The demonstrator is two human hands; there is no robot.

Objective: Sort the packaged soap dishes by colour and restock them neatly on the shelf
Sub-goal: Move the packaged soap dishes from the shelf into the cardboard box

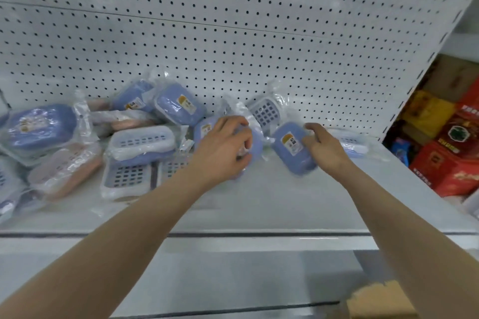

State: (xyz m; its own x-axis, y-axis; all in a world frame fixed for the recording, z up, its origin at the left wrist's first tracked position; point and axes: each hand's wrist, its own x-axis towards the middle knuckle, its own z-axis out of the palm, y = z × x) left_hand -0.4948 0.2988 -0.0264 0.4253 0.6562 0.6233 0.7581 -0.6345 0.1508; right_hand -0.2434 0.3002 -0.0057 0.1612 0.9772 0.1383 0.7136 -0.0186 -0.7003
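Observation:
A jumbled heap of plastic-wrapped soap dishes lies on the white shelf [259, 204], blue and pink mixed. My left hand [224, 146] grips a blue wrapped dish [256, 142] near the middle of the shelf. My right hand [325, 149] holds another blue dish [291, 149] with a yellow-and-white label, tilted on the shelf. A pink dish [66, 171] lies at the left front, and a blue dish [178, 106] leans against the pegboard. A white-grid dish [267, 111] stands behind my hands. One more blue dish [353, 146] lies partly hidden behind my right hand.
A white pegboard back panel [233, 33] rises behind the shelf. Red and yellow boxes [451, 153] are stacked to the right past the shelf upright. A brown cardboard box corner [381, 300] shows at the bottom right. A lower shelf edge [233, 311] runs below.

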